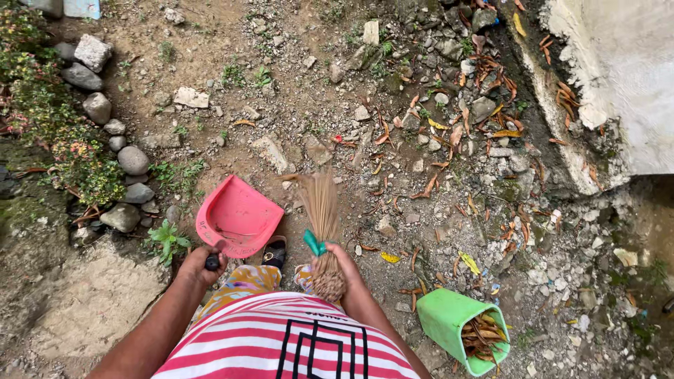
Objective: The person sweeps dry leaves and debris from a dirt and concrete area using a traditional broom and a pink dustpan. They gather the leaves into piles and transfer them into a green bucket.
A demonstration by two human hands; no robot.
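My left hand (pixel 199 263) grips the dark handle of a pink dustpan (pixel 239 214), which hangs tilted above the dirt in front of my feet. My right hand (pixel 342 263) is closed around a bundle of straw sticks, a hand broom (pixel 321 210) tied with a green band, bristles pointing away from me toward the ground. Dry orange leaves (pixel 428 184) lie scattered over the stony dirt ahead and to the right. My striped red and white shirt fills the bottom of the view.
A green bin (pixel 449 316) holding dry leaves lies tilted at my right. Round stones (pixel 132 160) edge a plant bed on the left. A pale concrete wall (pixel 625 70) rises at upper right. A sandalled foot (pixel 275 251) shows below the dustpan.
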